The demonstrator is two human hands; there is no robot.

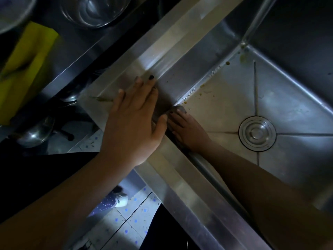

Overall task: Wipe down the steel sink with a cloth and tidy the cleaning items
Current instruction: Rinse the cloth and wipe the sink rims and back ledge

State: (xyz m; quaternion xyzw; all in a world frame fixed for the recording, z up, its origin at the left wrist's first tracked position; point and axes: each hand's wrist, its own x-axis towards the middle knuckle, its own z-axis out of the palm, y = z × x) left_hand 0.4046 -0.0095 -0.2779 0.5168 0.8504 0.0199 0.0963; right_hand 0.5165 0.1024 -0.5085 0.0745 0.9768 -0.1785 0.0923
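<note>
The steel sink (180, 56) runs diagonally across the view, and its basin floor has brown specks and a stain (203, 91) near the left wall. My left hand (133, 121) lies flat on the sink's front rim with its fingers spread and straight. My right hand (187, 130) is down in the basin at the foot of the left wall, fingers stretched out and pressing on what looks like a small grey cloth (181, 107); only its edge shows past the fingertips. A yellow cloth (27, 69) lies on the shelf at the left.
The round drain cover (257, 133) sits in the basin floor to the right of my right hand. Steel bowls (95, 11) stand at the top left, and a ladle-like steel bowl (34, 134) lies lower left. Tiled floor (129, 219) shows below the sink edge.
</note>
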